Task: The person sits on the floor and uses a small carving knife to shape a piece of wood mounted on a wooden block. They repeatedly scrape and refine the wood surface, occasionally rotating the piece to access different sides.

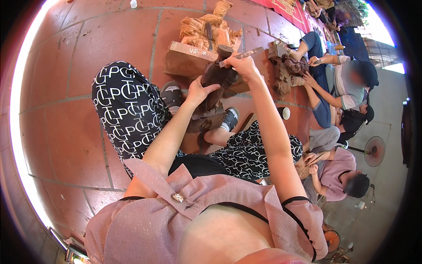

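Left grip (pixel 202 91): dark carving (pixel 225 78) clasped; could be tipped if slackened
Right grip (pixel 243 66): pale stick (pixel 250 53) held; carving might be marred by a slip

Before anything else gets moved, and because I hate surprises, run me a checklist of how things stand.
1. Left hand against the dark carving: ok, thumb across its side.
2. Right hand on the stick-like tool: ok, held above the carving.
3. Tool's working end in sight: cannot tell, too small against the dark wood.
4. Hands apart: ok, a gap shows between them.
5. Sandalled feet well away from the carving: not ok, in my judgement; they flank it closely.
6. White cup away from both hands: ok, right of the right forearm.
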Motion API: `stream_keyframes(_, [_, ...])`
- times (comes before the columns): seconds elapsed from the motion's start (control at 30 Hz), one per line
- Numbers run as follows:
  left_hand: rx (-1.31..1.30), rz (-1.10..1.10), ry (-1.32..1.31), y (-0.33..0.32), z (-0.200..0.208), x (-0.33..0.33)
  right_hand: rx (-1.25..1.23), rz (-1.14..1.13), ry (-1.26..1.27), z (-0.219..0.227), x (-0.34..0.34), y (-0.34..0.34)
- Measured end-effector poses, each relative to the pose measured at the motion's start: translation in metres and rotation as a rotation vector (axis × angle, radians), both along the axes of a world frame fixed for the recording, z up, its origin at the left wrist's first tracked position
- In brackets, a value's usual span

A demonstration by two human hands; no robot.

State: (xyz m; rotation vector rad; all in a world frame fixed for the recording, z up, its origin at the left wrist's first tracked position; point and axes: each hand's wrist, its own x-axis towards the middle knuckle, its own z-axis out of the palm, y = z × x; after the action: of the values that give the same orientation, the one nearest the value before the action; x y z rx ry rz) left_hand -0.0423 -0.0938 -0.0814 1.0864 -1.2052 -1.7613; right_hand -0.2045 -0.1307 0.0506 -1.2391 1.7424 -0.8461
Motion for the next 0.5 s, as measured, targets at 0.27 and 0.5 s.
stream_keyframes(0.27, [0.005,0.009,-0.027,-0.002,0.006,0.002,0.046,-0.020,-0.032,0.004,0.000,-0.006])
stream_keyframes(0.5, [0.020,0.016,0.032,0.003,0.006,0.001,0.133,-0.138,0.028,-0.005,-0.007,-0.007])
